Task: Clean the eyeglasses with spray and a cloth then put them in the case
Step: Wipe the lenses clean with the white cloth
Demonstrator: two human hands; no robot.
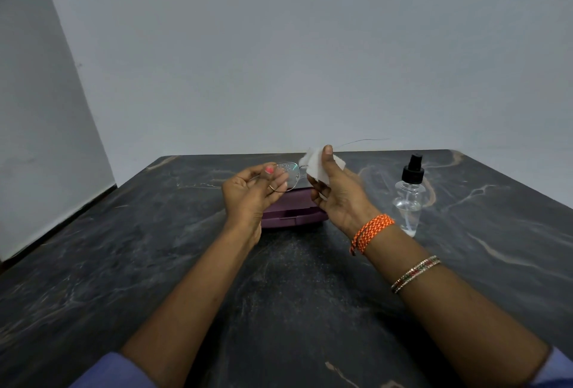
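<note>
My left hand (251, 192) pinches the thin-rimmed eyeglasses (290, 175) by one lens, held above the table; droplets speckle that lens. My right hand (335, 192) grips a white cloth (316, 164) pressed against the other lens, which the cloth hides. One thin temple arm sticks out to the right past the cloth. The purple glasses case (294, 211) lies closed on the table beneath both hands. A clear spray bottle (410, 198) with a black pump top stands upright to the right of my right hand.
The dark marble table (279, 294) stretches to a white wall behind. Its far edge runs just beyond the case, and its left edge slants toward a wall on the left.
</note>
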